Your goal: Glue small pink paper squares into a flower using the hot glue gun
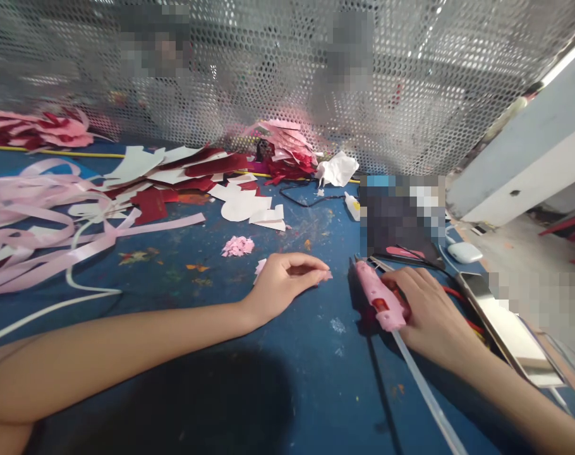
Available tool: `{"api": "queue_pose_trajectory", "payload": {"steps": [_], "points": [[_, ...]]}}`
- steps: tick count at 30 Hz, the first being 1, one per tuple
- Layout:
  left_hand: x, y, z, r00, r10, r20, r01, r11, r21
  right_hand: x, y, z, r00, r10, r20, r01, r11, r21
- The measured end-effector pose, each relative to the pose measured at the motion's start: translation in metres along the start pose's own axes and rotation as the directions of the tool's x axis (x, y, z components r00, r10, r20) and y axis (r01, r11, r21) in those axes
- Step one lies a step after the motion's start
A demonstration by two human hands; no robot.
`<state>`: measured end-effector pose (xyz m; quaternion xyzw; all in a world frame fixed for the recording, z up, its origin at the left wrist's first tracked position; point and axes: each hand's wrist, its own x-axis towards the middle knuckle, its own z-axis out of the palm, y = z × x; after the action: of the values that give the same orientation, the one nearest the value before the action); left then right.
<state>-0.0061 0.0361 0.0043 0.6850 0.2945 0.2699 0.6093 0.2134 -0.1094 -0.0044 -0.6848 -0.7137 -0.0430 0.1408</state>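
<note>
Between the thumb and fingertips of my left hand [285, 278] is a small pink paper piece [328, 275], pinched over the blue table. My right hand [427, 313] is wrapped round a pink glue gun [377, 294], its nozzle pointing away from me. A long translucent glue stick [427, 392] sticks out of the gun's back end toward me. Beyond my left wrist lies a small heap of pink paper bits [238, 246]. Another pale pink piece [260, 268] is partly hidden behind that hand.
Pink ribbon [79, 249] and a white cable [93, 291] sprawl at left. White and dark red scraps [150, 164] lie along the perforated metal screen [249, 69]. A small glue bottle [352, 206] lies beyond the gun. A phone [510, 328] and white earbud case [464, 252] are at right.
</note>
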Motion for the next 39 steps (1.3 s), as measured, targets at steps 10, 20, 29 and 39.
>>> {"api": "queue_pose_trajectory", "payload": {"steps": [10,20,29,39], "points": [[-0.002,-0.002,0.000,1.000,0.011,0.017,-0.009,0.994,-0.111,0.038,-0.035,-0.005,0.963,-0.004,-0.271,0.114,0.912,0.394],[-0.003,-0.001,0.001,0.996,0.019,0.090,-0.003,0.986,-0.167,0.041,-0.051,0.016,0.956,0.007,-0.292,0.131,0.885,0.448],[-0.002,-0.001,0.001,0.987,0.093,0.134,-0.079,0.992,-0.102,0.040,-0.051,0.016,0.970,0.046,-0.237,0.092,0.838,0.538],[-0.001,-0.003,0.001,0.981,0.126,0.147,-0.119,0.991,-0.059,0.042,-0.050,0.017,0.970,0.039,-0.242,0.104,0.828,0.551]]}}
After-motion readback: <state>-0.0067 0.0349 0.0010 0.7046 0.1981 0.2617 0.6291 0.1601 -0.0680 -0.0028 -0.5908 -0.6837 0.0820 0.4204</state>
